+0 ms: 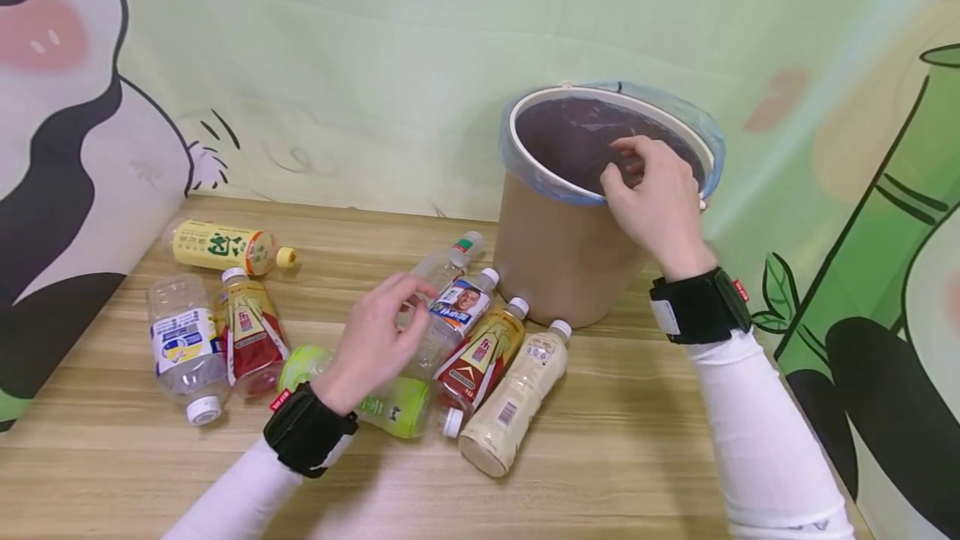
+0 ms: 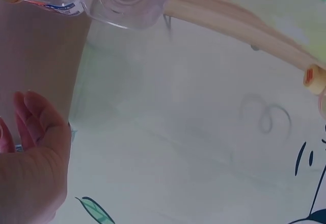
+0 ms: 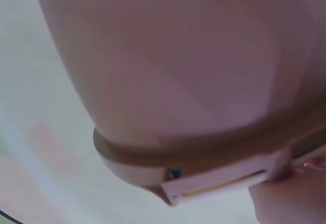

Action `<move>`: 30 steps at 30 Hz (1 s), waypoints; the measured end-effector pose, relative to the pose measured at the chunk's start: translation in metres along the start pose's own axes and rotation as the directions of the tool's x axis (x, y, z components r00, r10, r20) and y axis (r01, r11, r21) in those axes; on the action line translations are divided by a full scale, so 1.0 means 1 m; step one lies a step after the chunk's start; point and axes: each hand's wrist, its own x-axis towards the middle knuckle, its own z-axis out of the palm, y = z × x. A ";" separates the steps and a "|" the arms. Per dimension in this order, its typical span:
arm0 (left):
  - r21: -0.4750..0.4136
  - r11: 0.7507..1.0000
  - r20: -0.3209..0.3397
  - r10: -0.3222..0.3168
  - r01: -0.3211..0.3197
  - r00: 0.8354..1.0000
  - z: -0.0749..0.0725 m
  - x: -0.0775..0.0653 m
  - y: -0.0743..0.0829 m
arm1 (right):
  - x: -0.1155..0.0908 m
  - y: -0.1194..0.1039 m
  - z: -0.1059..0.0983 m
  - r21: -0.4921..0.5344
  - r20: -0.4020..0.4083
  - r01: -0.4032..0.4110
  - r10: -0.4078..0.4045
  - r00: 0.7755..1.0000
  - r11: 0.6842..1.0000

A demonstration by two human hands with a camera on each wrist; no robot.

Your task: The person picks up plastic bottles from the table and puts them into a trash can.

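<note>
Over the near rim of a brown bin (image 1: 570,257) lined with a blue bag (image 1: 517,161), my right hand (image 1: 656,198) has its fingers loosely bent and thumb apart, with nothing between them. In the right wrist view that hand (image 3: 288,201) shows only at the lower right corner, beside the bin rim (image 3: 132,165). My left hand (image 1: 382,332) hovers above a group of bottles, fingers bent and holding nothing. Closest to it are a clear bottle with a face on its label (image 1: 457,307) and a green-labelled bottle (image 1: 408,407), partly hidden by the wrist.
A red-and-gold bottle (image 1: 483,361) and a cream bottle (image 1: 517,398) lie right of the left hand; a clear bottle (image 1: 467,250) lies behind. At the left lie a yellow bottle (image 1: 217,247), a blue-and-white-labelled bottle (image 1: 183,344) and another red-and-gold bottle (image 1: 251,332). A printed cloth (image 1: 360,65) hangs behind.
</note>
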 end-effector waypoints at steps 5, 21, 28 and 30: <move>0.080 0.996 -0.008 0.040 -0.039 0.999 -0.003 0.001 0.000 | -0.018 -0.008 0.007 0.104 -0.132 0.111 -0.097 0.986 0.988; 0.263 0.965 -0.053 0.027 -0.012 0.998 -0.022 0.006 -0.007 | -0.085 -0.031 0.061 0.354 -0.261 0.248 -0.160 0.952 0.902; 0.342 0.940 0.026 -0.010 0.000 1.000 -0.018 0.006 -0.005 | -0.105 -0.028 0.079 0.473 -0.151 0.101 -0.032 0.988 0.875; 0.352 0.936 0.061 -0.015 -0.008 0.998 -0.018 0.006 -0.004 | -0.110 -0.027 0.084 0.490 -0.123 0.072 -0.013 0.992 0.869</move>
